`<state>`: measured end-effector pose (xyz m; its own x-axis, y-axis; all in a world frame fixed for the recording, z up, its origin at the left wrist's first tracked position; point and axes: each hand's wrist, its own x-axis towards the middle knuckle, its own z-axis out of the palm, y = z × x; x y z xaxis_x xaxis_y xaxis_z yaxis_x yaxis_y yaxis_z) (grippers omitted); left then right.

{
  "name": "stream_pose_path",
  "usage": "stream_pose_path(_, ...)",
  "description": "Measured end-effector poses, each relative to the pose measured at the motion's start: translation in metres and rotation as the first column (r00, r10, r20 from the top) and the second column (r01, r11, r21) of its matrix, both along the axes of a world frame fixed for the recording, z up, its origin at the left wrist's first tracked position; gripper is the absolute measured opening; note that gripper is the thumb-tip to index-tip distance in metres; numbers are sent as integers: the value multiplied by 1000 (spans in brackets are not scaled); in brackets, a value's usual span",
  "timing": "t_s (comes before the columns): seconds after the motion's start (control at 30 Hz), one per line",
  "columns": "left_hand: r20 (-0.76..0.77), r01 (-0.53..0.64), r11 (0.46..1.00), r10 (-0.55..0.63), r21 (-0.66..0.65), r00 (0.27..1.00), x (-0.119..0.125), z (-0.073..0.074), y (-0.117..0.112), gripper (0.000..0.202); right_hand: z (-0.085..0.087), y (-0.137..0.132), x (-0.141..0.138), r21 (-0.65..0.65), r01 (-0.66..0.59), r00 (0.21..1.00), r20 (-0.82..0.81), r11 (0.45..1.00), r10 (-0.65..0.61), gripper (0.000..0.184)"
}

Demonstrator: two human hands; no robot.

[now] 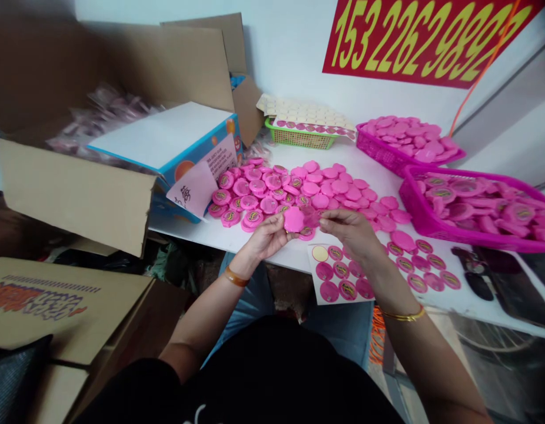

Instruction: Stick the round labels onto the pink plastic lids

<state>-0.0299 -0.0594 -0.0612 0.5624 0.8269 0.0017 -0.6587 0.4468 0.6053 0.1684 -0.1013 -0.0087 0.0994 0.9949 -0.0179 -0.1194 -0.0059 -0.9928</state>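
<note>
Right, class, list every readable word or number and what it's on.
"153 2262 989": red rectangular wall sign; last digit, crossed by an orange cord, looks like 2.
Too small or blurred:
pale paper flap, print and handwriting
brown cardboard carton, lettering
round pink stickers, lettering
round pink plastic cases, labels

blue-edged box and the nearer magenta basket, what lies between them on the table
In the head view, a spread of pink cases covers much of the white table there, some with round stickers.

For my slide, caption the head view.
Left hand holds scalloped pink plastic case, right hand beside it, at white table.
</note>
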Motion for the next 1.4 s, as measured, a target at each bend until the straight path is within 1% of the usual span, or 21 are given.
stream_pose_path(0.07,-1,15,1000,-15,2,1000,2,-2,0,12,1,0,-1,16,-16,999,30,1000,16,24)
stream_pose_path(0.13,-13,24,1000,-24,-6,1000,3,-2,0,10,4,-1,-2,58,-28,997,78,998,23,21)
stream_pose_path(0.3,-23,30,1000,-30,5,999,8,3,-4,6,13,-3,-10,144,-93,972,227,985,58,18)
stream_pose_path(0.4,-13,40,999,-40,36,999,9,7,-6,5,16,-2,-16,163,-130,954,291,978,78,28)
stream_pose_path(0.47,-17,41,998,-40,48,999,9,9,-7,6,17,0,-18,156,-124,947,312,980,70,36)
stream_pose_path(0.6,-41,47,997,-44,65,998,9,8,-7,9,17,3,-20,155,-73,948,316,985,20,38)
stream_pose_path(0.9,-79,60,995,-54,75,995,7,11,-8,10,17,5,-22,164,-90,944,329,982,31,40)
stream_pose_path(1.03,-36,52,995,-49,90,998,7,13,-10,11,17,5,-23,163,-93,943,331,982,35,42)
stream_pose_path(1.17,24,54,992,-57,111,998,8,11,-10,14,18,3,-24,167,-65,943,331,984,7,45)
stream_pose_path(1.27,25,54,992,-57,110,998,8,10,-9,18,19,1,-25,173,-52,942,336,983,-9,45)
stream_pose_path(1.4,-5,30,996,-30,84,1000,7,10,-9,17,21,0,-25,178,-51,943,332,983,-11,43)
